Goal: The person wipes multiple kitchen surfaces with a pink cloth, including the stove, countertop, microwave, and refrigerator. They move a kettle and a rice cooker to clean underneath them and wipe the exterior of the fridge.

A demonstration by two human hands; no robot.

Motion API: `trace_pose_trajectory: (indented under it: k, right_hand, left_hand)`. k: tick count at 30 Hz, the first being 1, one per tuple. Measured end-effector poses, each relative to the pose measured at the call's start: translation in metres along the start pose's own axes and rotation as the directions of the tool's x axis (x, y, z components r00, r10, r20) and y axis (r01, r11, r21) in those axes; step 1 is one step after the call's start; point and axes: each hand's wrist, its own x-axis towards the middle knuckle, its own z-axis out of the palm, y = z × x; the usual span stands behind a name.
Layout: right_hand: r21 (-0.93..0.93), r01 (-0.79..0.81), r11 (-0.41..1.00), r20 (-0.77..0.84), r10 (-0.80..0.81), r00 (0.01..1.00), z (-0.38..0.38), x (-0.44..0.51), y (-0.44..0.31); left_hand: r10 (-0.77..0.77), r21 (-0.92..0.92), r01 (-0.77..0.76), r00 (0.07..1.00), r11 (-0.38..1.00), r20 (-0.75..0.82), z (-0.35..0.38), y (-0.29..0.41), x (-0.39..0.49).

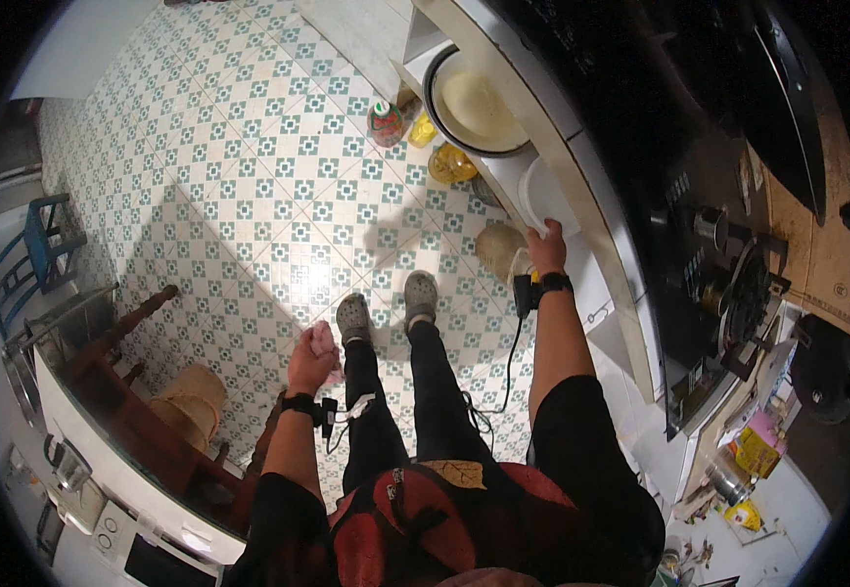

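Note:
My left hand (312, 365) is closed around a crumpled pink cloth (323, 343), held above the floor in front of my left shoe. On the right, my right hand (548, 248) reaches to the low white ledge under the counter. Its fingers are at the near rim of a white round bowl (533, 192) and look closed on it; the counter edge hides part of the bowl. Just beyond stands a large dark-rimmed pot (477, 110) with pale content. Both wrists carry black straps with small devices and cables.
Bottles with a green-and-red (385, 125) and a yellow (422, 130) look stand on the floor by the ledge, near an amber container (451, 163). A gas stove (744, 301) and a knife (788, 117) are at right. A wooden table (109, 396) and blue chair (47, 246) stand left.

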Motion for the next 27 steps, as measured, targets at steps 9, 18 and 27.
trace_pose_trajectory:
  k: [9,18,27]
  right_hand:
    - [0.315,0.227,0.921,-0.252,-0.15,0.956,-0.037,-0.05,-0.027]
    - [0.219,0.493,0.842,-0.178,-0.462,0.869,-0.015,-0.017,-0.161]
    - [0.35,0.543,0.763,-0.085,-0.552,0.83,0.002,-0.074,-0.171]
  left_hand:
    - [0.217,-0.033,-0.217,0.976,0.976,0.021,0.018,0.056,0.004]
    - [0.246,-0.268,-0.234,0.969,0.935,0.009,0.011,0.065,0.014]
    - [0.32,-0.724,-0.154,0.942,0.672,0.097,0.026,0.132,0.02]
